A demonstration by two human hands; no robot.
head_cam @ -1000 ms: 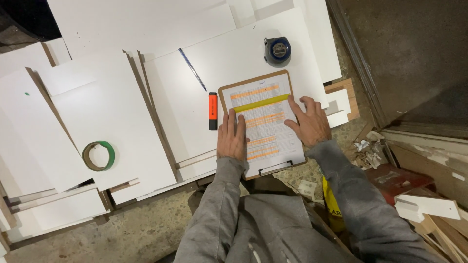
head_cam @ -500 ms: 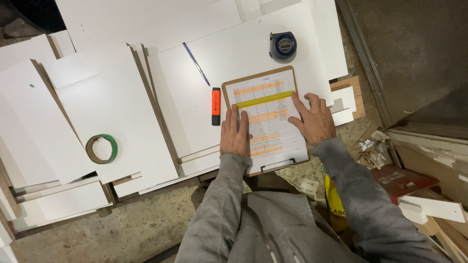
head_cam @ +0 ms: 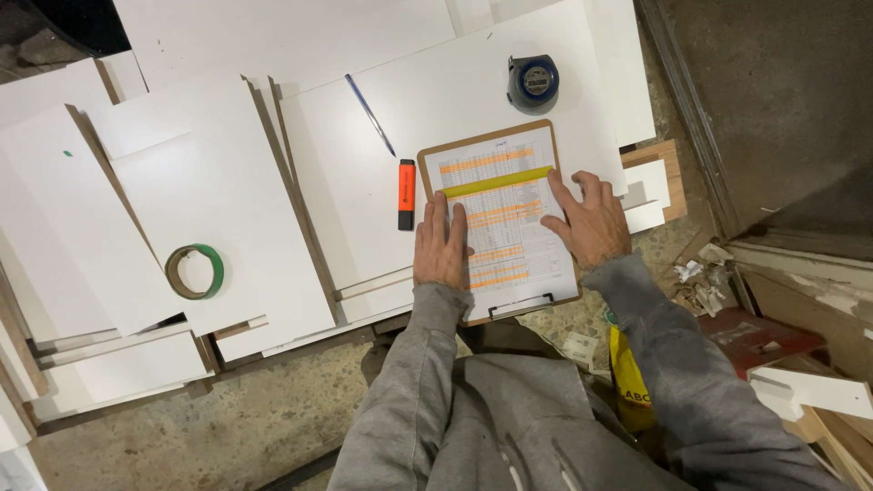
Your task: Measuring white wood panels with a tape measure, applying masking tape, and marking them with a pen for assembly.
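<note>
A brown clipboard (head_cam: 431, 153) lies on a white board, holding a printed table sheet (head_cam: 509, 264) with orange rows and a yellow strip (head_cam: 498, 181) across it. My left hand (head_cam: 442, 247) rests flat on the sheet's left edge, fingers together. My right hand (head_cam: 591, 218) lies flat on the sheet's right edge, fingers spread. An orange marker (head_cam: 406, 194) sits just left of the clipboard. A blue pen (head_cam: 369, 114) lies further up the board. A blue tape measure (head_cam: 534, 80) sits above the clipboard.
Several white boards (head_cam: 209, 191) are stacked on a speckled concrete floor (head_cam: 227, 427). A green tape roll (head_cam: 194, 271) lies on the left board. Wood offcuts, crumpled paper (head_cam: 702, 273) and a red object (head_cam: 759, 335) clutter the right side.
The view has shifted slightly, so the boards and clipboard sit a little lower in frame. Both hands stay flat on the sheet.
</note>
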